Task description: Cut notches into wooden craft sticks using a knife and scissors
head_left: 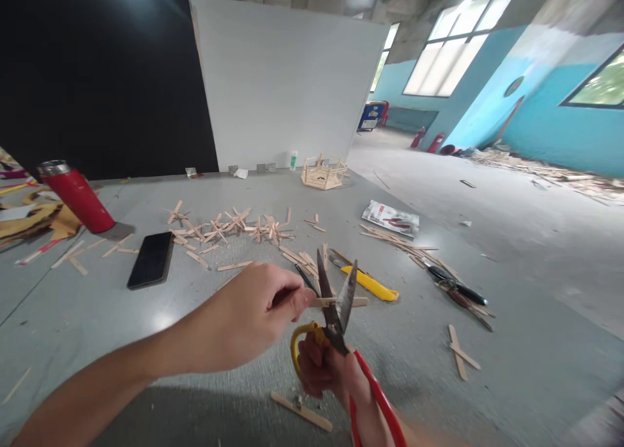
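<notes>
My left hand (253,314) pinches one end of a wooden stick (359,301), which lies level between the parted blades of the scissors (335,327). Fingers of my right hand (336,372) are wrapped round the scissors' handles, one yellow and one red, with the blades pointing away from me. Just beyond the blades a yellow utility knife (370,283) rests on the grey table (195,323). Loose cut sticks (305,260) lie behind the stick in my hand. Nearer me, another stick (301,412) lies flat with small scraps on it.
A phone (150,260) and a red bottle (80,197) occupy the left. Scattered stick pieces (224,225) cover the middle back, before a small wooden frame (323,173). At right are a packet (390,218), pliers-like tools (455,288) and two crossed sticks (458,351).
</notes>
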A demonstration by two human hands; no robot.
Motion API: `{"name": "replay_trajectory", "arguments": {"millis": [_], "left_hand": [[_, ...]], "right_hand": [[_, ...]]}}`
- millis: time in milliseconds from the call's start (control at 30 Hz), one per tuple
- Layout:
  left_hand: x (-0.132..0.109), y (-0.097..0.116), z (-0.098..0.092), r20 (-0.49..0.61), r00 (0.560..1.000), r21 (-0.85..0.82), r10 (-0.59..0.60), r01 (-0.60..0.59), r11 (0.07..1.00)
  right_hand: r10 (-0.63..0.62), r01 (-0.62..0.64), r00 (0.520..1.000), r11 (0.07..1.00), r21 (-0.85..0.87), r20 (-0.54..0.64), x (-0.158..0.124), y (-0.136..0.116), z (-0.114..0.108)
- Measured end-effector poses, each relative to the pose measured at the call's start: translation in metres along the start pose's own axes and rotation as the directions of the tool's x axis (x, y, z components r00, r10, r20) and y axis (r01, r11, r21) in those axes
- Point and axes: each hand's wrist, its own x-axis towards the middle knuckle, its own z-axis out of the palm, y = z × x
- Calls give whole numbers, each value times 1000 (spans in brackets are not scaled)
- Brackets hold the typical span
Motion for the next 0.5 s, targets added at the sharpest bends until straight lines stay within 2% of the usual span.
{"name": "replay_trajectory", "arguments": {"millis": [100, 200, 367, 433, 500], "left_hand": [[0, -2, 5, -70, 997, 34, 45, -42, 999], [0, -5, 6, -95, 988, 68, 124, -118, 991], [3, -10, -6, 25, 986, 25, 162, -163, 986], [4, -12, -10, 78, 982, 22, 170, -172, 985], [5, -13, -13, 104, 980, 31, 170, -174, 984]], "right_hand": [[24, -24, 999, 1000, 15, 22, 2, -4, 0], [35, -36, 998, 999, 18, 44, 2, -12, 0], [57, -56, 995, 998, -17, 85, -4, -29, -1], [45, -40, 992, 998, -45, 115, -6, -25, -3], [10, -3, 989, 999, -48, 146, -4, -10, -7]]}}
